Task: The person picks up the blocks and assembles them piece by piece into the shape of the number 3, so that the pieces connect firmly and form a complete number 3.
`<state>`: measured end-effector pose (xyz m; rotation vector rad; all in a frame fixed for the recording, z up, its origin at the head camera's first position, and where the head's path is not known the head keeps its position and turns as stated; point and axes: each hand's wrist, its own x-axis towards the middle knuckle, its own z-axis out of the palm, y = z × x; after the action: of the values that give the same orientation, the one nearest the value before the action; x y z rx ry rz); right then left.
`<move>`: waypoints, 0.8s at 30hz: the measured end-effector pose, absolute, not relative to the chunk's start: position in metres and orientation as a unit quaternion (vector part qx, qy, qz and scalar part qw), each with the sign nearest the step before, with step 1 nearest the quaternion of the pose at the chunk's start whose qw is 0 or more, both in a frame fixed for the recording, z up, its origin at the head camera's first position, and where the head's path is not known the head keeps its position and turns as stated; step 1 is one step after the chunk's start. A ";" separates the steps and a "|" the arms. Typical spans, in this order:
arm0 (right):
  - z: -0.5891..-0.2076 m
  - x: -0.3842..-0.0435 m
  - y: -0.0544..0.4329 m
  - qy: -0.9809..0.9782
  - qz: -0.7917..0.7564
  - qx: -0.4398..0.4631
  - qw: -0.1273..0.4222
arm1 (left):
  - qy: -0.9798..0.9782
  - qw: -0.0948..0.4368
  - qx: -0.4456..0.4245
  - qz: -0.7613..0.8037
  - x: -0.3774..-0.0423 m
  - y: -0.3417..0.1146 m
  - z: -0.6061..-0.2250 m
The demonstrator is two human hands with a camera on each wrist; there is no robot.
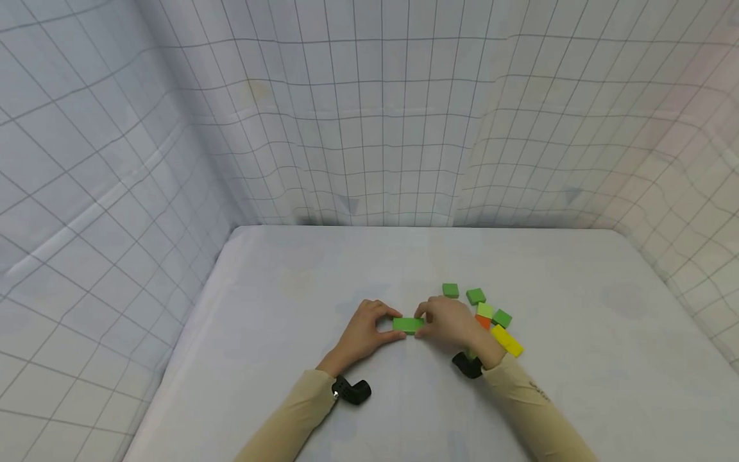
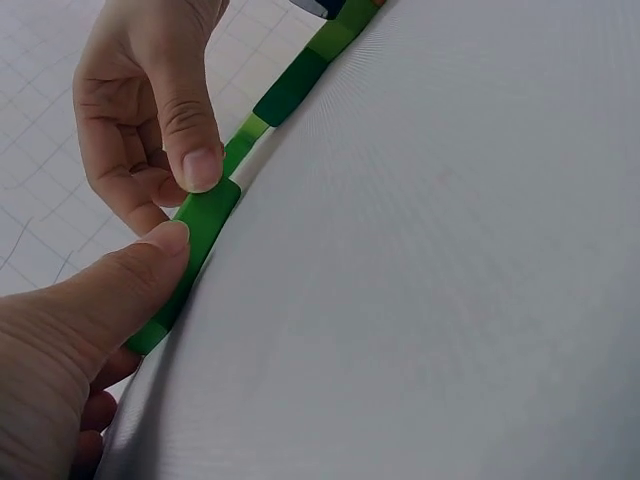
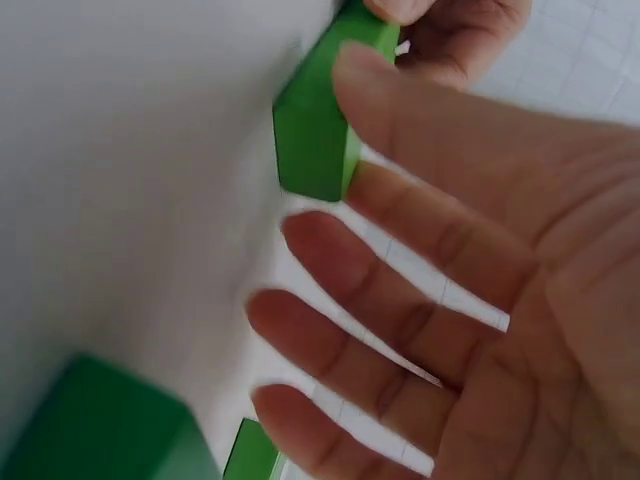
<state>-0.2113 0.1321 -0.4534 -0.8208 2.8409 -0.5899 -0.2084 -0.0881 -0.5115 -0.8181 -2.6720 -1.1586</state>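
Observation:
A long green block lies flat on the white table between both hands. My left hand pinches its left end, thumb on the near side and fingers on the far side. At the other end my right hand holds the same block between thumb and index finger. In the right wrist view the thumb presses along the green block, while the other fingers stay spread apart beside it. Both thumbs sit close together on the green block in the left wrist view.
Right of the hands lie small green blocks, a light green block, an orange block and a long yellow block. The right forearm partly covers another green block. Gridded white cloth surrounds the table.

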 end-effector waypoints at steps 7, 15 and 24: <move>-0.451 -0.220 0.154 0.901 -0.274 -0.311 0.128 | -0.881 0.060 -0.269 -0.385 -0.208 -0.088 -0.509; -0.448 -0.227 0.170 0.904 -0.295 -0.295 0.094 | -0.886 0.054 -0.259 -0.381 -0.206 -0.086 -0.508; -0.438 -0.235 0.185 0.945 -0.271 -0.178 0.034 | -0.885 0.059 -0.260 -0.382 -0.205 -0.087 -0.508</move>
<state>-0.2353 0.1847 -0.4385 -0.5470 2.9072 -0.8349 -0.2048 -0.0870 -0.5080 -0.7886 -2.6801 -1.1586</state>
